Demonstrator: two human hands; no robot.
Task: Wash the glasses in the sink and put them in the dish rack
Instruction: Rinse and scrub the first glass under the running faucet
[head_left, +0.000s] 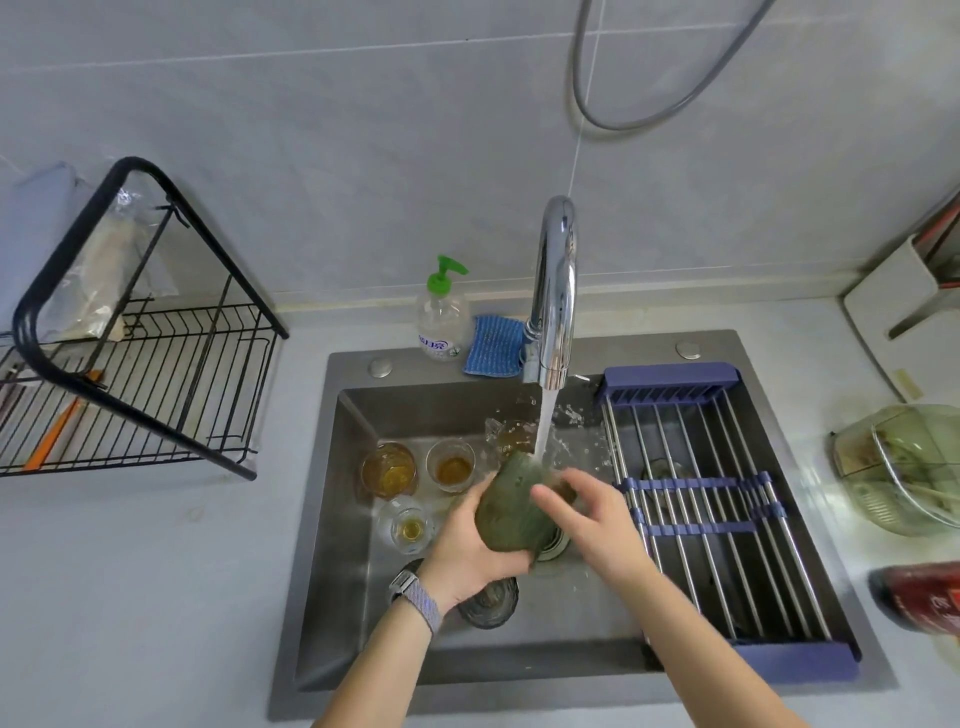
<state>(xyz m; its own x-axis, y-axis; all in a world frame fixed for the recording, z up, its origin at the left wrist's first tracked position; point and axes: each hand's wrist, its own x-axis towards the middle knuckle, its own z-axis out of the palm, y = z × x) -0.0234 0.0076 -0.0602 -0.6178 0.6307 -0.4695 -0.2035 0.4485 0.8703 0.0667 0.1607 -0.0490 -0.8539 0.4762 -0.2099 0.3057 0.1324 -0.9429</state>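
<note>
My left hand (467, 545) grips a green glass (506, 512) tilted under the running water from the chrome faucet (555, 291). My right hand (587, 512) has its fingers on the glass's mouth. On the floor of the steel sink (332, 519) stand three glasses with amber liquid: one (389, 470) at the left, one (451, 465) beside it, a clear one (408, 525) nearer me. A dark ribbed glass (488, 603) sits under my left wrist. Another clear glass (506, 434) lies behind the stream. The black wire dish rack (156, 364) stands on the counter at the left.
A roll-up drying rack with blue ends (717, 499) covers the sink's right side. A soap bottle with green pump (441, 317) and a blue cloth (493, 345) sit behind the sink. A green glass lid (909, 467) and a red packet (924, 597) lie on the right counter.
</note>
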